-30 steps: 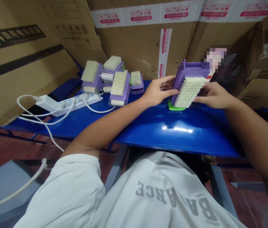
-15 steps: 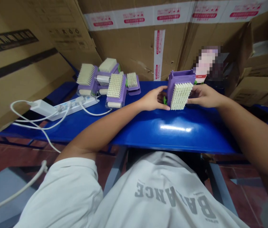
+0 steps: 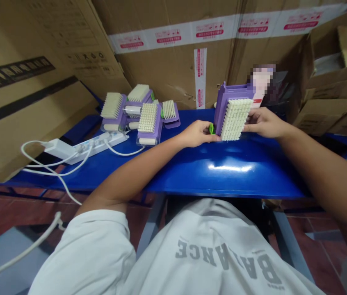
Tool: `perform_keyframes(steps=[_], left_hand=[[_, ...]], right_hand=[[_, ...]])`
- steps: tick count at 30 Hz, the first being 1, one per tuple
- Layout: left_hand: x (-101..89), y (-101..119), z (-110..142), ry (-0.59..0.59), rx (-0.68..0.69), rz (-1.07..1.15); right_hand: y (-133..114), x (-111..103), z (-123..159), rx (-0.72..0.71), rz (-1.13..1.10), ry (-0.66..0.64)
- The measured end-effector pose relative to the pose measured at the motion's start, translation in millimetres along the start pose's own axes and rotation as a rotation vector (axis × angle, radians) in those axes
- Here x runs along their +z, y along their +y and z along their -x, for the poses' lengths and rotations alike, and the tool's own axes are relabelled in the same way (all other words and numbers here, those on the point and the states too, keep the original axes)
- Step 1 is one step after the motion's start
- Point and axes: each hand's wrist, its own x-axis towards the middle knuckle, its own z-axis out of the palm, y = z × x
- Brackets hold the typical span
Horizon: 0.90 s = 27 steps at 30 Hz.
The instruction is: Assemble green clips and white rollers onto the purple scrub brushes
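Observation:
A purple plastic brush with a block of stubby cream bristles stands tilted on the blue table. My left hand pinches its lower left side, thumb in front, beside a small green tab. On the far side, my right hand grips the right edge; its fingertips are partly hidden behind the bristles. Several similar purple brushes with cream bristles, some with white rollers and clear plastic parts, lie grouped to the left of my left hand.
A white power strip with plugged-in cables lies on the blue table at the left. Large cardboard boxes wall off the back and left. An open carton stands at the right. Behind the held brush is a pixelated pink item.
The view has shifted slightly. Both hands still hold the brush, which is turned a little, with its bristled face now angled more to the right.

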Motion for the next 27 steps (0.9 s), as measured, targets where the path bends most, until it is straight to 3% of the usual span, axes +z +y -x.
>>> perform_keyframes(steps=[4, 7, 12, 18, 20, 24, 27], left_hand=[[0.1, 8.3, 4.2, -0.036, -0.072, 0.033], [-0.9, 9.0, 6.2, 0.031, -0.135, -0.008], [-5.4, 12.0, 7.5, 0.021, -0.126, -0.551], [-5.6, 36.6, 20.1, 0.024, -0.247, -0.905], [-11.5, 56.9, 31.9, 0.115, -0.262, -1.112], [-35.9, 95.1, 61.2, 0.257, -0.539, -1.356], [-57.4, 97.3, 82.3, 0.372, -0.765, -1.398]], right_hand=[[0.1, 3.7, -0.9, -0.002, -0.038, 0.080], [-5.8, 6.8, -2.2, -0.071, -0.084, 0.267], [-13.7, 2.5, -2.5, -0.140, -0.169, 0.501], [-6.4, -2.3, -3.3, -0.072, -0.229, 0.544], [-4.7, -2.2, -3.7, -0.076, -0.240, 0.543], [-3.2, -3.4, -4.1, -0.105, -0.193, 0.509], [-1.0, -5.3, -4.7, -0.135, -0.151, 0.486]])
